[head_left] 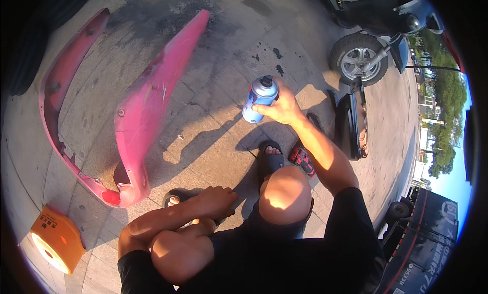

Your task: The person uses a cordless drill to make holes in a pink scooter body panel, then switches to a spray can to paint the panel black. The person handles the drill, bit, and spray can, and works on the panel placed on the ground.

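My right hand (274, 106) grips a blue spray can (258, 111) upright above the pavement, thumb across its side; the top has a dark nozzle. To its left lies a long pink curved body panel (145, 106) with scuffed patches, joined to or touching a narrower pink piece (53, 95). My left hand (221, 200) hangs by my bent left knee (178, 253), fingers curled; whatever they may hold is hidden. My sandalled right foot (272, 154) is below the can, beside a red-and-black object (302, 159) that I cannot identify clearly.
An orange plastic stool (58, 233) sits at lower left. A scooter (361, 60) stands upper right, with black panels (348, 121) lying near its front wheel. A dark vehicle with lettering (422, 243) is at lower right. Dark tyre-like shapes (28, 60) edge the upper left.
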Demonstrator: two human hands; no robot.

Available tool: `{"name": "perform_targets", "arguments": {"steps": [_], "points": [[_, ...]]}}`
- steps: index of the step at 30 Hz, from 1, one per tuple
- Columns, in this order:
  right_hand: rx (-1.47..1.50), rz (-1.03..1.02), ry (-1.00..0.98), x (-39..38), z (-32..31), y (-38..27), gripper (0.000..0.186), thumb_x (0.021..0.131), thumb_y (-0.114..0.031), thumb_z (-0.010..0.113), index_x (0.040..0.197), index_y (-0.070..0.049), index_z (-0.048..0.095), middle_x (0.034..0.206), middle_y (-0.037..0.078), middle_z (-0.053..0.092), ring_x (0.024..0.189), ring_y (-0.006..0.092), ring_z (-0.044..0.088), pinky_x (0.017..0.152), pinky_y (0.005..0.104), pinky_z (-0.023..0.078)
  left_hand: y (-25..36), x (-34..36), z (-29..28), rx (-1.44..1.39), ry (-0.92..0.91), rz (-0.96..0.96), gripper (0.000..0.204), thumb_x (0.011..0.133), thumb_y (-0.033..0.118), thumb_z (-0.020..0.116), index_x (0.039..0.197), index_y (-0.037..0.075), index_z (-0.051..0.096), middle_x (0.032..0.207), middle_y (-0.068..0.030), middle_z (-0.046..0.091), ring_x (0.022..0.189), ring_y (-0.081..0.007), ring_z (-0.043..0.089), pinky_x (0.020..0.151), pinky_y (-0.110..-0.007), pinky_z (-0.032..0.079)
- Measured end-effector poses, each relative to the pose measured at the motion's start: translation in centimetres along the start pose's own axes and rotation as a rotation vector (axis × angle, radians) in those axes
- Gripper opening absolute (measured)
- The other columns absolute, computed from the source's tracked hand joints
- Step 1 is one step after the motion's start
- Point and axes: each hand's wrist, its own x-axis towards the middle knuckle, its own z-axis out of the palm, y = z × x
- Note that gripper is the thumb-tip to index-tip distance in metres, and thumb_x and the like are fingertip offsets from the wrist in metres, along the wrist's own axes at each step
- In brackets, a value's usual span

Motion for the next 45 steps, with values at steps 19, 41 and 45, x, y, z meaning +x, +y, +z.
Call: {"name": "perform_targets", "arguments": {"steps": [19,41,45], "points": [[0.642,-0.46,0.017,1.6,-3.2,6.8,0.096,0.075,-0.03,0.083,0.15,-0.009,0.027,0.117,0.015,0.06,0.103,0.0257,0.063,0.089,0.0418,0.053,-1.3,5.9,-2.4,0.012,0.146,-0.389,0.051,0.089,0.035,0.065,0.13,0.005,0.057,0.128,-0.0199,0.059,0.117,-0.0368,0.057,0.099,-0.045,0.047],[0.303,-0.375,-0.093,2.2,-3.4,11.6,0.084,0.068,-0.014,0.085,0.141,-0.029,0.048,0.124,0.017,0.054,0.114,0.0336,0.059,0.095,0.0471,0.053,-2.6,9.0,-4.7,-0.17,0.219,-0.522,0.046,0.088,0.034,0.069,0.123,0.005,0.061,0.124,-0.02,0.062,0.115,-0.0358,0.06,0.097,-0.042,0.048],[1.074,-0.116,0.774,4.4,-2.0,11.7,0.072,0.075,-0.011,0.079,0.138,-0.005,0.045,0.117,0.019,0.057,0.105,0.0281,0.062,0.082,0.0428,0.056,-2.3,8.8,-3.9,-0.047,0.239,-0.422,0.045,0.089,0.033,0.068,0.125,0.006,0.06,0.122,-0.019,0.062,0.11,-0.0341,0.061,0.095,-0.042,0.049]]}}
